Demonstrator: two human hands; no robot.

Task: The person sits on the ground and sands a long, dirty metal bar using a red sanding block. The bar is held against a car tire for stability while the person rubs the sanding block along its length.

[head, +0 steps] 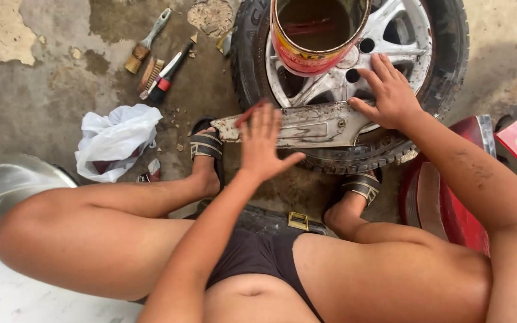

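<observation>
A long, grimy grey metal panel [306, 125] lies across a silver-rimmed car wheel [414, 36]. The left hand [264, 140] rubs it with fingers spread; the right hand [390, 93] presses it flat. Dirt remains, so cleaning looks unfinished.

Wheel [354, 90] lay flat at far centre-right, with an open can [315, 36] standing on its hub. A long flat panel [306, 125] rested across the wheel's near edge. Left hand [264, 143] pressed on the panel's left part, right hand [390, 96] on its right end. Brushes [151, 60] lay far left; plastic bag [115, 140] just nearer.
</observation>
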